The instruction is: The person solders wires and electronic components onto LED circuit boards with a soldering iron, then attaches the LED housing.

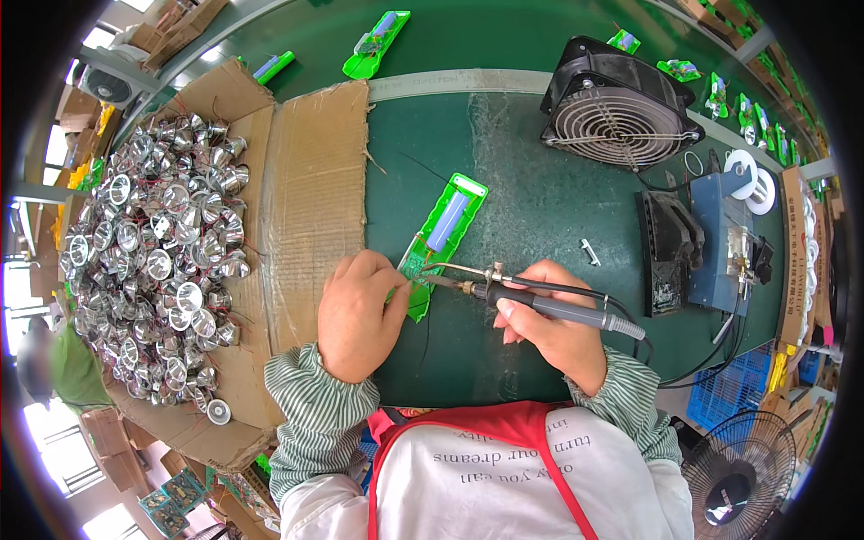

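Observation:
A green circuit board [447, 227] with a blue cylindrical battery cell [448, 220] on it lies on the dark green mat [531, 216]. My left hand [358, 310] presses down on the board's near end. My right hand [553, 324] grips a soldering iron [540, 304] with a grey handle. Its metal tip [441, 281] touches the board just below the cell.
An open cardboard box [297, 207] at the left holds several shiny metal reflector cups [162, 252]. A black fan [619, 106] stands at the back. A blue soldering station [724, 238] and a black holder [666, 247] sit at the right. More green boards [378, 40] lie on the belt behind.

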A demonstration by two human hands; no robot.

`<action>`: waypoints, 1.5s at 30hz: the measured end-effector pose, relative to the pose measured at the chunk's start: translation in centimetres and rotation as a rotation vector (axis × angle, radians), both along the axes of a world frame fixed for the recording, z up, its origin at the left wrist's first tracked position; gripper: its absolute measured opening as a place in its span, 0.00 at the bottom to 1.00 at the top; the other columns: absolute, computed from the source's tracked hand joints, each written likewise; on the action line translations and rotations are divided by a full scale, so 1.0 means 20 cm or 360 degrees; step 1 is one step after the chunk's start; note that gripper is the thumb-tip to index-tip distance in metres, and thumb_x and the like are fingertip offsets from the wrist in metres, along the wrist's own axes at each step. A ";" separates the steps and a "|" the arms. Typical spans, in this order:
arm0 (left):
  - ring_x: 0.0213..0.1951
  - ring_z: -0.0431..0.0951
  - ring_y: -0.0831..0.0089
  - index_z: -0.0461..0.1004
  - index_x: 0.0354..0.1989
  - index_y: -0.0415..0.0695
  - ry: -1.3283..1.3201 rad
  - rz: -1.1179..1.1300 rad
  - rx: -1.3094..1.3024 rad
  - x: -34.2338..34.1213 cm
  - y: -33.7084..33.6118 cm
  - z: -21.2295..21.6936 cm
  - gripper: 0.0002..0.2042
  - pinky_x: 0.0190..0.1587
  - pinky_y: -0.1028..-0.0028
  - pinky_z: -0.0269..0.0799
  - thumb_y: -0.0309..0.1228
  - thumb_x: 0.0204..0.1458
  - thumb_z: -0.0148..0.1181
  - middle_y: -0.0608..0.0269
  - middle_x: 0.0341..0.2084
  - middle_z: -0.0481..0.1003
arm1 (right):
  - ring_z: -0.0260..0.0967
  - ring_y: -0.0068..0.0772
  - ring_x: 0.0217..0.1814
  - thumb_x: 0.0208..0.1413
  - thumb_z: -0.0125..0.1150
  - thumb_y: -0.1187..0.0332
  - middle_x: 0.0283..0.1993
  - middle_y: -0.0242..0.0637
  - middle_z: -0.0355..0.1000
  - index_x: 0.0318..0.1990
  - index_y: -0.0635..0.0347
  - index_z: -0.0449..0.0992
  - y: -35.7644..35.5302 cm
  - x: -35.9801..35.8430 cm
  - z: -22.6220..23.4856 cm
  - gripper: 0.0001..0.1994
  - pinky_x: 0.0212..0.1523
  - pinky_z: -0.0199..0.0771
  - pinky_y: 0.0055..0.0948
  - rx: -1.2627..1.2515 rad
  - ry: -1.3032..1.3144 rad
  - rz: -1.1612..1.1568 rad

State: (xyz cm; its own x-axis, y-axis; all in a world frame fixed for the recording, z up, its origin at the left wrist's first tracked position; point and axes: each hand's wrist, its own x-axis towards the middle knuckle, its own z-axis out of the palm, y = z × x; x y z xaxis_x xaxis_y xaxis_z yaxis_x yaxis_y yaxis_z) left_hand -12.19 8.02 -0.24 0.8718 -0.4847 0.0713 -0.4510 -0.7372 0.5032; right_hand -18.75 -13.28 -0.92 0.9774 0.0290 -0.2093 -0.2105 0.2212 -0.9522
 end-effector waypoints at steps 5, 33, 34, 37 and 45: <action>0.34 0.68 0.58 0.73 0.25 0.37 -0.0008 -0.0008 -0.0008 0.00 0.01 0.00 0.04 0.36 0.66 0.65 0.24 0.42 0.57 0.56 0.29 0.69 | 0.70 0.21 0.25 0.48 0.57 0.77 0.28 0.40 0.71 0.34 0.69 0.66 -0.03 -0.01 0.02 0.08 0.23 0.72 0.19 0.0024 0.0008 -0.0035; 0.50 0.63 0.55 0.74 0.35 0.42 -0.0134 -0.0190 0.0196 -0.11 0.02 0.01 0.14 0.48 0.58 0.57 0.31 0.37 0.63 0.55 0.45 0.66 | 0.70 0.21 0.24 0.48 0.58 0.77 0.27 0.40 0.71 0.35 0.69 0.66 -0.06 -0.06 0.04 0.09 0.22 0.72 0.20 0.0010 -0.0051 -0.0123; 0.50 0.63 0.55 0.74 0.35 0.42 -0.0132 -0.0193 0.0194 -0.13 0.02 0.01 0.14 0.48 0.58 0.57 0.31 0.37 0.63 0.55 0.45 0.66 | 0.70 0.21 0.24 0.48 0.58 0.76 0.27 0.40 0.71 0.35 0.70 0.66 -0.06 -0.06 0.04 0.09 0.22 0.72 0.20 0.0012 -0.0050 -0.0128; 0.51 0.62 0.55 0.74 0.35 0.43 -0.0210 -0.0102 0.0258 -0.16 0.02 0.03 0.13 0.47 0.58 0.57 0.30 0.39 0.62 0.56 0.46 0.66 | 0.70 0.22 0.25 0.48 0.58 0.76 0.28 0.41 0.71 0.35 0.70 0.66 -0.07 -0.06 0.03 0.09 0.22 0.72 0.20 -0.0010 -0.0057 -0.0114; 0.52 0.61 0.57 0.73 0.38 0.43 -0.0206 -0.0071 0.0340 -0.18 0.02 0.02 0.12 0.48 0.58 0.57 0.27 0.42 0.57 0.57 0.48 0.64 | 0.70 0.22 0.24 0.48 0.58 0.76 0.27 0.41 0.71 0.34 0.70 0.66 -0.07 -0.06 0.04 0.08 0.22 0.71 0.20 0.0002 -0.0087 -0.0126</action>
State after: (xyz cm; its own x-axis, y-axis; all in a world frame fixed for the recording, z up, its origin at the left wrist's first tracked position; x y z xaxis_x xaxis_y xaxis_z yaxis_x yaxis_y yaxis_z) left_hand -15.79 8.51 0.19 0.8395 -0.5384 0.0726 -0.5359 -0.7986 0.2741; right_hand -20.05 -14.73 -0.15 0.9866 -0.0484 -0.1555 -0.1400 0.2362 -0.9616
